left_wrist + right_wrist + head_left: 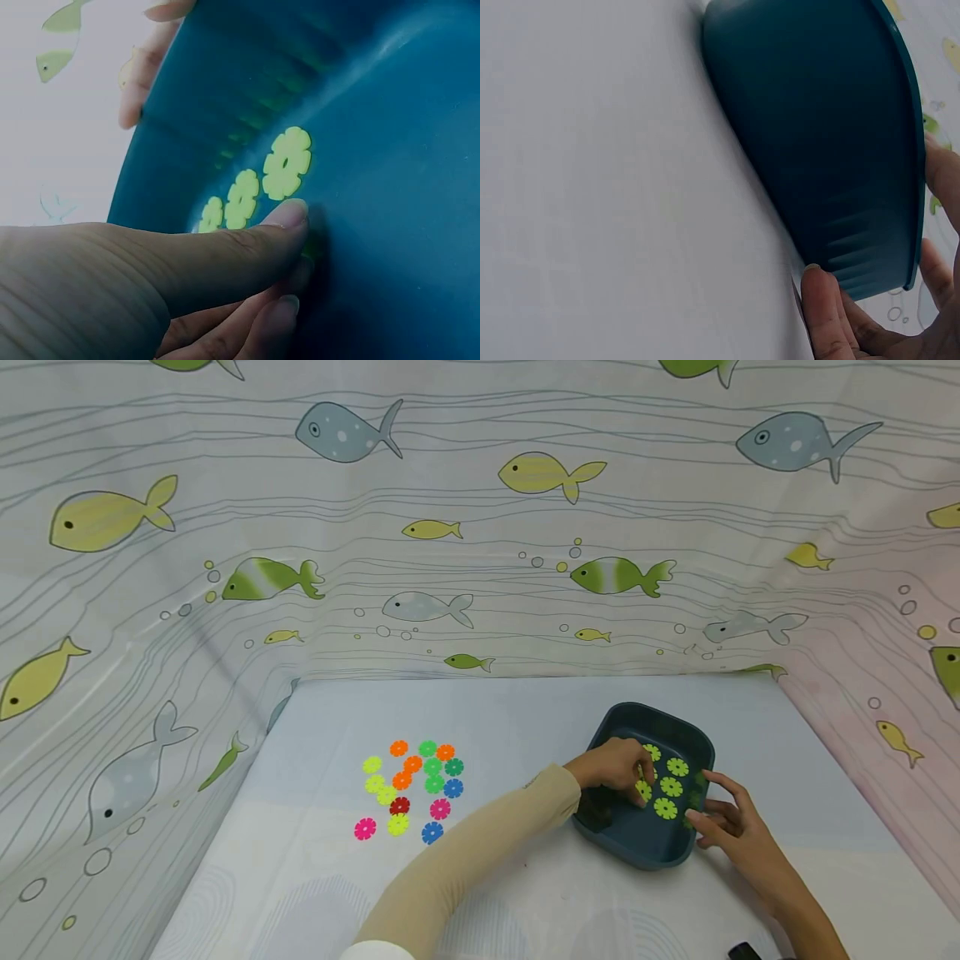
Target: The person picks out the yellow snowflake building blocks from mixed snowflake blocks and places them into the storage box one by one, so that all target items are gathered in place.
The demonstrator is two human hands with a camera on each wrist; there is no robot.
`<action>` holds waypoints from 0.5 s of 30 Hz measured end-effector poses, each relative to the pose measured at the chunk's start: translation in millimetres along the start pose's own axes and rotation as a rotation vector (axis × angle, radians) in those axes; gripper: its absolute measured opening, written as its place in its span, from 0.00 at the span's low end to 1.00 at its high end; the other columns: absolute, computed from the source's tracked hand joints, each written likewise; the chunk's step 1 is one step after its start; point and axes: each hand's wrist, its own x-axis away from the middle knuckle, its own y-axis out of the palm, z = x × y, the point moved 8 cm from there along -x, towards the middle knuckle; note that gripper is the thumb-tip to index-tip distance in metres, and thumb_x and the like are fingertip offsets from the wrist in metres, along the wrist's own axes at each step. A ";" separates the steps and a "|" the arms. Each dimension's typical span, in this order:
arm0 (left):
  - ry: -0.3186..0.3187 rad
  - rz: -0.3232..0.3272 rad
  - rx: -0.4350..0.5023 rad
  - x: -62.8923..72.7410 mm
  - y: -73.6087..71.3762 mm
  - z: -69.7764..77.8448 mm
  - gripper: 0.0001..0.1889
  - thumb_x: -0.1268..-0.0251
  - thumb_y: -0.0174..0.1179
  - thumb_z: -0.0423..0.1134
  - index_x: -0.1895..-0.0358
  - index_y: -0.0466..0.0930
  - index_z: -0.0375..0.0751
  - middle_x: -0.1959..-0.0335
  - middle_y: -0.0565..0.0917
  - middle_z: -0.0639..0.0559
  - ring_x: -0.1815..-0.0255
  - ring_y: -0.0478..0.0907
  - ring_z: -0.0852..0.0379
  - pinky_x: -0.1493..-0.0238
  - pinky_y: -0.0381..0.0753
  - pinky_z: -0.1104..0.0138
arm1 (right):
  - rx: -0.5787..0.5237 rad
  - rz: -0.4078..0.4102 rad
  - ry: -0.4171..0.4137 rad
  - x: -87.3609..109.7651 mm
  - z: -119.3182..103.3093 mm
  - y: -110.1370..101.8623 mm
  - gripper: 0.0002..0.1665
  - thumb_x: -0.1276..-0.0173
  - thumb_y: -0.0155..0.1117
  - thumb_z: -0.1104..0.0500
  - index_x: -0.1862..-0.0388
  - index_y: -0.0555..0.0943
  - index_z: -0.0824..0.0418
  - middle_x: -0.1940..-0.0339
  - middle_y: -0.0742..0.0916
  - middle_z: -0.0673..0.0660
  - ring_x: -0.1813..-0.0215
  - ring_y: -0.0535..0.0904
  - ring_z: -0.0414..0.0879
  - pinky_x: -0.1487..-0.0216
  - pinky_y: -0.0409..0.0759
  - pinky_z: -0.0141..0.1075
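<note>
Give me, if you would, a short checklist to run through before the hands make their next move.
1. Tub opening faces up: ok.
2. Right hand holding the tub's side: ok.
3. Visible discs inside all yellow: ok.
4. Left hand clear of the tub: not ok; it is inside.
5. Left hand's pinch on a disc: cannot tell; its thumb hides the contact.
6. No yellow discs left on the table: not ok; several lie there.

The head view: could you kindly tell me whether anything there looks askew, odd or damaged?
The dark blue bin sits askew on the white table, angled to the far edge; a tiny reddish speck lies left of the bin. No damage shows.
</note>
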 end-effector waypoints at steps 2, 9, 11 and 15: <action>0.009 0.006 -0.012 -0.7 0.0 0.5 0.14 0.46 0.80 0.37 0.56 0.89 0.49 0.68 0.81 0.61 0.73 0.76 0.66 0.73 0.75 0.77 | -0.004 -0.001 0.000 0.1 0.1 0.2 0.47 0.20 0.60 0.47 0.16 0.43 0.36 0.31 0.71 0.71 0.54 0.83 0.51 0.54 0.81 0.40; 0.027 0.018 -0.037 -2.3 -0.2 1.9 0.15 0.48 0.81 0.38 0.57 0.88 0.50 0.69 0.80 0.62 0.71 0.77 0.67 0.73 0.76 0.77 | -0.017 -0.005 0.006 0.7 2.1 1.2 0.48 0.20 0.60 0.48 0.15 0.42 0.40 0.31 0.71 0.72 0.55 0.83 0.49 0.55 0.81 0.39; 0.027 0.019 -0.035 -2.2 -0.2 1.8 0.15 0.48 0.81 0.38 0.57 0.88 0.50 0.69 0.80 0.62 0.71 0.77 0.67 0.73 0.76 0.77 | -0.019 -0.004 0.004 0.7 2.0 1.3 0.48 0.20 0.60 0.49 0.15 0.42 0.41 0.31 0.71 0.72 0.55 0.83 0.49 0.55 0.82 0.39; 0.029 0.019 -0.025 -2.3 0.2 1.2 0.16 0.49 0.82 0.38 0.57 0.88 0.50 0.71 0.80 0.61 0.73 0.76 0.67 0.73 0.75 0.77 | -0.018 -0.001 -0.002 0.5 1.9 1.1 0.47 0.20 0.60 0.48 0.15 0.43 0.40 0.32 0.71 0.71 0.54 0.83 0.49 0.55 0.82 0.38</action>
